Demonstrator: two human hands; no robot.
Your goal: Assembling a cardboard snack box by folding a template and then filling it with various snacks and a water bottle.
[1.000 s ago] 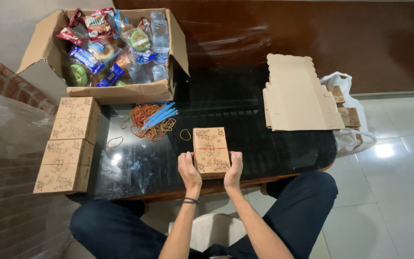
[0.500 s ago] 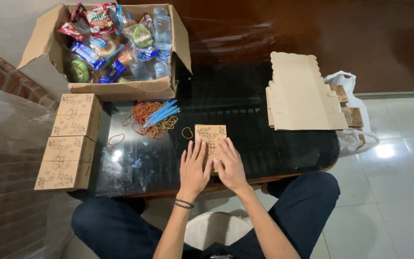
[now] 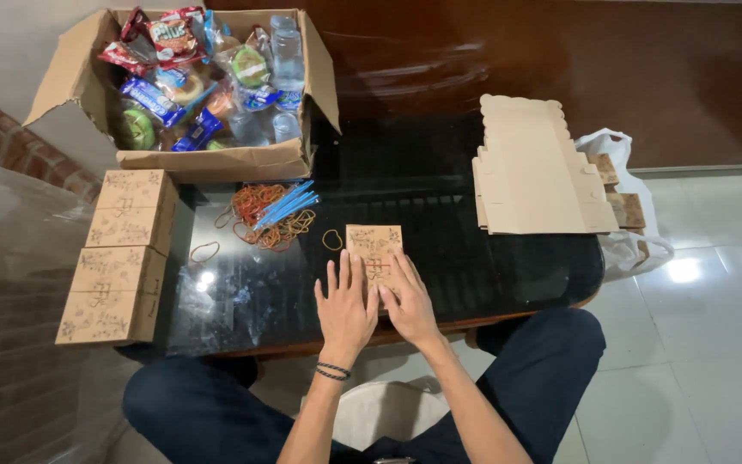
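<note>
Our left hand (image 3: 347, 308) and right hand (image 3: 407, 302) lie flat, side by side, fingers spread, pressing the near end of a small printed cardboard box (image 3: 374, 251) on the dark glass worktop (image 3: 474, 258). Just beyond: rubber bands (image 3: 261, 216), blue straws (image 3: 288, 204). Left, stacked boxes (image 3: 122, 253). Farther, snack carton (image 3: 208, 94); right, flat box blanks (image 3: 536, 167).

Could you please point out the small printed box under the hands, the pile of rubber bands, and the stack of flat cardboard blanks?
small printed box (image 3: 374, 243): head view, on its uncovered far end.
pile of rubber bands (image 3: 261, 215): head view, on the middle of the tangle.
stack of flat cardboard blanks (image 3: 536, 167): head view, on the top sheet's centre.
</note>
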